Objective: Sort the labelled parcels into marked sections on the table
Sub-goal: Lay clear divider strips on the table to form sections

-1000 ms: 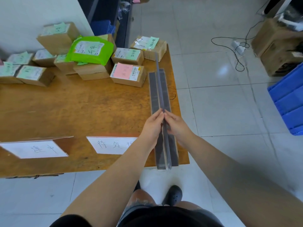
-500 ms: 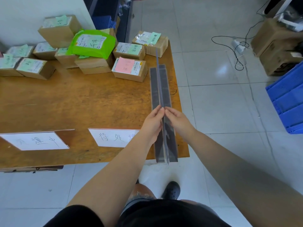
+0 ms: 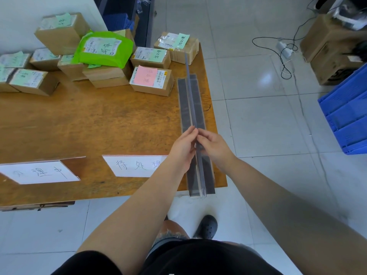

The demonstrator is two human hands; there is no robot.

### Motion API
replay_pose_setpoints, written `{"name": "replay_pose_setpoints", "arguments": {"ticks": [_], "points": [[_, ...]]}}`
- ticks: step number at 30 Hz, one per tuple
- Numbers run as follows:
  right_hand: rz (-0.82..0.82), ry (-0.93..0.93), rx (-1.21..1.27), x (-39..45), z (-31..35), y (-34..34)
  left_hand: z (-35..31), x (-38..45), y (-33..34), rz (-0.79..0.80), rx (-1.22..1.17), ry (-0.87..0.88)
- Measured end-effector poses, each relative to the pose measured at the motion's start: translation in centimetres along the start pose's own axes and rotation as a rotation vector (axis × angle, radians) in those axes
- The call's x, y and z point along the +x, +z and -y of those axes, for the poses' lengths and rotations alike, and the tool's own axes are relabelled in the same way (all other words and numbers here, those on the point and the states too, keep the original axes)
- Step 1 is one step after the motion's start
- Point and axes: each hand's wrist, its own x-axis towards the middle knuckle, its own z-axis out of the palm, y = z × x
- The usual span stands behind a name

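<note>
A long clear divider strip [image 3: 191,100] with a raised middle fin lies along the right side of the wooden table [image 3: 89,120], its near end past the front edge. My left hand [image 3: 183,147] presses straight fingers against the fin's left side. My right hand [image 3: 213,145] pinches the fin from the right. Labelled cardboard parcels stand at the back: a pink-labelled box [image 3: 151,80], a green bag [image 3: 103,48] on top of boxes, and a corner box [image 3: 176,46]. Two white section signs [image 3: 137,165] [image 3: 39,172] lie near the front edge.
Beside the table on the right is tiled floor with a cable and plug [image 3: 284,50], cardboard boxes [image 3: 327,46] and blue crates [image 3: 347,112]. My foot [image 3: 206,227] is under the table's front edge. A white wall [image 3: 29,8] stands behind the parcels.
Both hands stay on the divider's fin at about the same spot. The strip has shifted only slightly on the table; the parcels have not moved.
</note>
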Motion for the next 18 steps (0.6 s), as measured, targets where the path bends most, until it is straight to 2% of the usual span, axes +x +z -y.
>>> {"name": "replay_pose_setpoints", "arguments": {"ticks": [4, 8, 11, 15, 18], "points": [[0.014, -0.011, -0.029, 0.1, 0.0, -0.6, -0.2, 0.1, 0.1, 0.012, 0.026, -0.016], [0.002, 0.033, 0.05, -0.1, 0.2, -1.2, -0.2, 0.2, -0.1, 0.021, 0.039, -0.035], [-0.094, 0.017, -0.11, 0.1, 0.1, -1.6, 0.0, 0.2, 0.0, -0.012, 0.077, -0.006], [-0.195, 0.0, -0.424, 1.1, 0.3, -1.5, -0.4, -0.2, 0.8, -0.219, 0.543, 0.254], [-0.243, -0.015, -0.421, 1.4, 0.2, -1.6, -0.3, 0.3, 0.5, -0.311, 0.721, 0.355]]}}
